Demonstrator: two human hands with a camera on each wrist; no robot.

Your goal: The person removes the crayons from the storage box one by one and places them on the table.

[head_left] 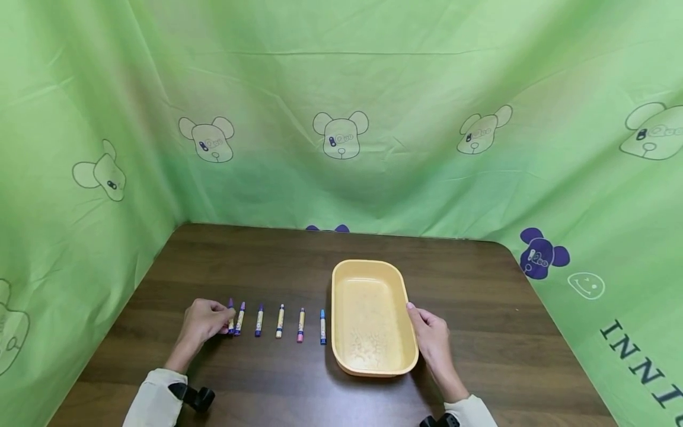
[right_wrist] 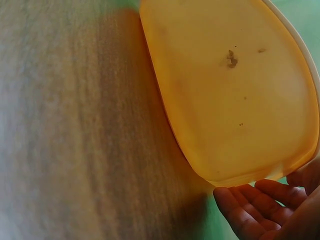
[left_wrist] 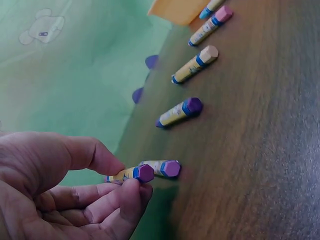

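My left hand [head_left: 205, 320] pinches a purple crayon [left_wrist: 144, 173] between thumb and fingertips at the left end of a row. Right beside it lies another, lighter purple crayon [head_left: 240, 319]. Further right come a dark purple crayon [head_left: 259, 321], a pale peach crayon [head_left: 280, 321], a pink crayon [head_left: 301, 325] and a blue crayon [head_left: 322, 327], spaced apart and roughly parallel. A yellow plastic basin [head_left: 373, 373] stands just right of the blue one. My right hand [head_left: 433, 339] grips its right side, thumb at the rim and fingers against the outer wall [right_wrist: 230, 125].
All of this is on a dark brown wooden table [head_left: 480, 320] with rounded far corners. A green curtain [head_left: 341, 77] printed with bear heads hangs behind the table and along its sides.
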